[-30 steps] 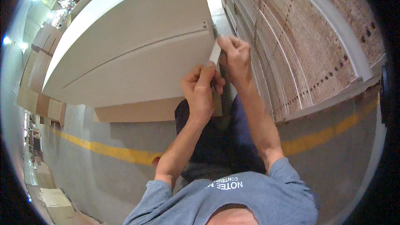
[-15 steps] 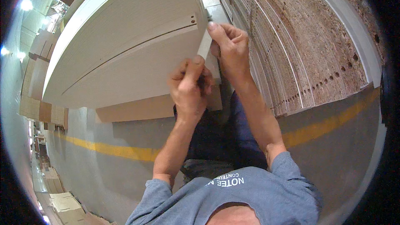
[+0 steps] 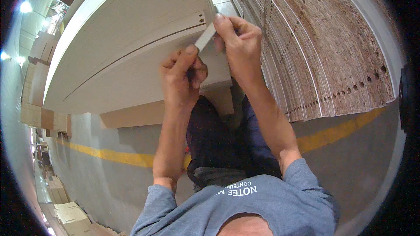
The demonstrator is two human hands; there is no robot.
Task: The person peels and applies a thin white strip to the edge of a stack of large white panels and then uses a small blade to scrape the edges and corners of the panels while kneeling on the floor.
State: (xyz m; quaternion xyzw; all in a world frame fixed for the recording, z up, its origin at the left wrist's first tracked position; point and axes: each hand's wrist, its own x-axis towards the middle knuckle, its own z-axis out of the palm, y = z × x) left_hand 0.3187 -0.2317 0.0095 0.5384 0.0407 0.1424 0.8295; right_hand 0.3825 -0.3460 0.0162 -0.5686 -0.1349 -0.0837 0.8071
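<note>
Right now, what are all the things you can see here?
White panels: a stack, upper left, two small holes near the corner.
Small grey strip: one, pinched between both hands at the stack's corner.
Brown chipboard panels: many, on edge, right side, rows of holes along their edges.
Cardboard sheet: one, tan, under the white stack.
Floor: grey, with a yellow line.
Cardboard piles: several, tan, far lower left.
Left hand: holds the strip's lower end.
Right hand: holds its upper end.
</note>
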